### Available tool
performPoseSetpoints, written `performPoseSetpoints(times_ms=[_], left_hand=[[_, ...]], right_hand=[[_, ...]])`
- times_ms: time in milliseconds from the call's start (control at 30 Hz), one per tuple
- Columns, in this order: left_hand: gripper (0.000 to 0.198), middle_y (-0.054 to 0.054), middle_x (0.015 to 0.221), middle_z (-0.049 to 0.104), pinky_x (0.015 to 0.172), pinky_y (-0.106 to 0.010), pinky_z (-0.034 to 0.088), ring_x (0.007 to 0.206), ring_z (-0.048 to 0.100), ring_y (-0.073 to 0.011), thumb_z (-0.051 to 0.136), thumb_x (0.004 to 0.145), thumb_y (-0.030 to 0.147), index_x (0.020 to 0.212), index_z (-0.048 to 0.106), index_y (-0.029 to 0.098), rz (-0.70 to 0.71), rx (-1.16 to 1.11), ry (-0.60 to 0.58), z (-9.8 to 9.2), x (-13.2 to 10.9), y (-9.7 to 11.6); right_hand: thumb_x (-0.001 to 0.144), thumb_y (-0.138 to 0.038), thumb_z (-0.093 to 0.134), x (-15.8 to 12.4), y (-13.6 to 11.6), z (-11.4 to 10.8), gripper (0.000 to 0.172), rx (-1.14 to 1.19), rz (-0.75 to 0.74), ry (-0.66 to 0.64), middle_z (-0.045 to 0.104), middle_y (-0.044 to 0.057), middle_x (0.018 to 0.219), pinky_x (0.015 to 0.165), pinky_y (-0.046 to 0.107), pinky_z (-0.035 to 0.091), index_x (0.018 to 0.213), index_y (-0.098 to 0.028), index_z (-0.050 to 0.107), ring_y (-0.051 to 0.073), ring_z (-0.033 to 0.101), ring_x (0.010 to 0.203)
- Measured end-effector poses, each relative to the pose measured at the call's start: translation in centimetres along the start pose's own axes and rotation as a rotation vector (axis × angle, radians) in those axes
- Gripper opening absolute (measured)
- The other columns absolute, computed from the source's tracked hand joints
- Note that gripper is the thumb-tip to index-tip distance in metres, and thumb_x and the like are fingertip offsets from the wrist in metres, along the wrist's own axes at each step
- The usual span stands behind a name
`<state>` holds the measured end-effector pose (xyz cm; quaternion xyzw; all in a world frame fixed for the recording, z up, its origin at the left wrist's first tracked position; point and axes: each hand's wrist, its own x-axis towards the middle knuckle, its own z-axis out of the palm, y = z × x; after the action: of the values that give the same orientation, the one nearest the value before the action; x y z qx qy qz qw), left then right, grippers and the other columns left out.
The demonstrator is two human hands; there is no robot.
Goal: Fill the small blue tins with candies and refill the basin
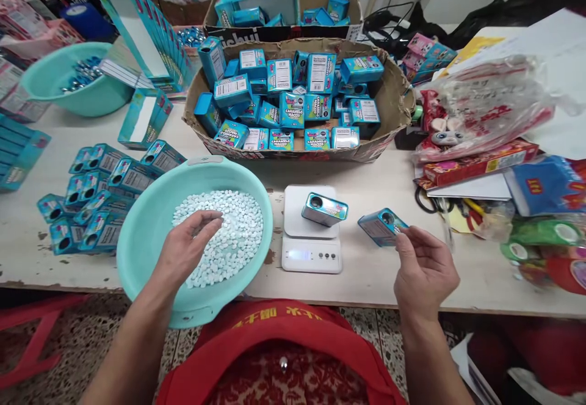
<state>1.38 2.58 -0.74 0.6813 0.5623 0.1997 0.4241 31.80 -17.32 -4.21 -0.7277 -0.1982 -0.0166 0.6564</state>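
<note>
My left hand [190, 243] hovers inside a teal basin [151, 222] over a heap of small white tablets [238, 228], fingers bunched in a pinch; what they hold is too small to see. My right hand [423, 270] grips a small blue tin [381, 225] by its near end, just right of a white digital scale [311, 252]. A second blue tin [324, 208] lies on its side on the scale's platform, its round opening facing me.
A cardboard tray [394, 96] full of blue tins stands behind the scale, another box [348, 11] behind it. Several open tins [98, 194] lie at the left beside a second teal basin [43, 78]. Bags and packets [485, 112] crowd the right.
</note>
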Motion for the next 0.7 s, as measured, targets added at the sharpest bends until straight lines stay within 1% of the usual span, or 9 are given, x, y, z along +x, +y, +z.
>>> performPoseSetpoints(times_ms=[133,267,433,533,633,700], left_hand=[[0.040,-0.005,0.102,0.067,0.092,-0.038,0.045,0.098,0.061,-0.0245,0.061,0.075,0.055,0.097,0.066,0.022,-0.026,-0.042,0.001,0.0,-0.2,-0.1],[0.040,-0.005,0.102,0.067,0.093,-0.038,0.045,0.098,0.061,-0.0245,0.060,0.075,0.054,0.097,0.065,0.021,-0.019,-0.048,0.015,0.0,-0.3,-0.1],[0.035,-0.004,0.100,0.068,0.088,-0.033,0.047,0.096,0.061,-0.0229,0.060,0.077,0.051,0.095,0.066,0.022,-0.024,-0.033,-0.001,0.1,-0.5,0.3],[0.032,-0.004,0.100,0.068,0.088,-0.032,0.046,0.096,0.061,-0.0225,0.059,0.078,0.050,0.094,0.066,0.023,-0.004,-0.025,-0.004,0.2,-0.4,0.5],[0.031,-0.004,0.100,0.068,0.090,-0.033,0.045,0.096,0.061,-0.0224,0.058,0.079,0.048,0.094,0.067,0.023,0.050,0.006,-0.002,0.3,0.0,1.5],[0.029,-0.004,0.099,0.069,0.090,-0.033,0.045,0.095,0.060,-0.0222,0.058,0.079,0.047,0.092,0.068,0.023,0.101,0.032,-0.007,0.7,0.4,2.8]], right_hand=[[0.071,-0.033,0.076,0.0,-0.1,-0.5,0.030,-0.037,0.014,0.022,0.068,0.005,0.083,0.069,0.031,0.051,0.093,-0.015,0.066,0.015,0.063,0.072],[0.070,-0.035,0.076,-0.1,0.0,-0.8,0.031,-0.052,0.028,0.036,0.067,0.004,0.081,0.066,0.030,0.050,0.091,-0.014,0.067,0.015,0.062,0.068],[0.070,-0.036,0.076,-0.2,0.3,-0.8,0.031,-0.038,0.046,0.039,0.067,0.004,0.081,0.068,0.032,0.050,0.091,-0.014,0.067,0.016,0.062,0.069],[0.070,-0.037,0.076,-0.3,0.4,-0.8,0.031,-0.049,0.049,0.031,0.067,0.005,0.081,0.069,0.034,0.050,0.090,-0.015,0.067,0.016,0.062,0.069],[0.071,-0.036,0.075,-0.6,0.3,-0.8,0.029,-0.065,0.046,-0.001,0.067,0.005,0.081,0.072,0.036,0.051,0.089,-0.015,0.067,0.017,0.062,0.071],[0.071,-0.034,0.075,-1.0,0.3,-0.3,0.030,-0.055,0.029,-0.053,0.067,0.005,0.083,0.074,0.037,0.052,0.092,-0.016,0.065,0.018,0.063,0.074]])
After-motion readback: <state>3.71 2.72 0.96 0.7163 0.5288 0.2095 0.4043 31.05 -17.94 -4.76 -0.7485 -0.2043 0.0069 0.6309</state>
